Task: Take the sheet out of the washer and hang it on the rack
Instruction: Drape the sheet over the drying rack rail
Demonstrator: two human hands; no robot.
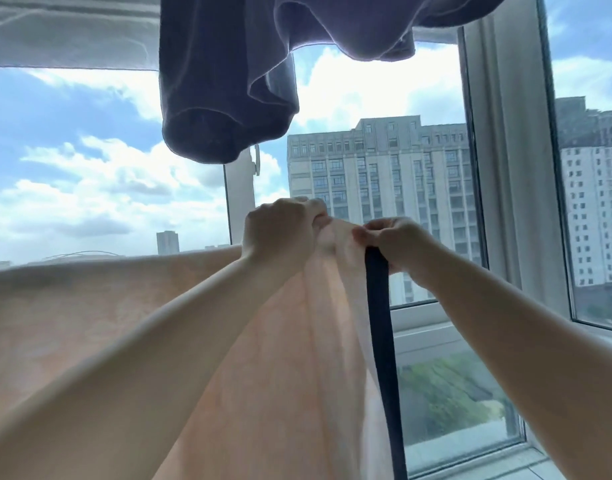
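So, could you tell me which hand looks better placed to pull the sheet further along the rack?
Probably the left hand: it grips the sheet itself, while the right hand sits over the dark bar.

The pale peach cotton sheet (256,341) runs off the bottom and left edges; the dark grey hanging garment (228,81) is cropped at the top, and what carries either cannot be seen.

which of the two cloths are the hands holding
The peach sheet. Left hand and right hand grip its top edge; the dark grey cloth hangs overhead, untouched.
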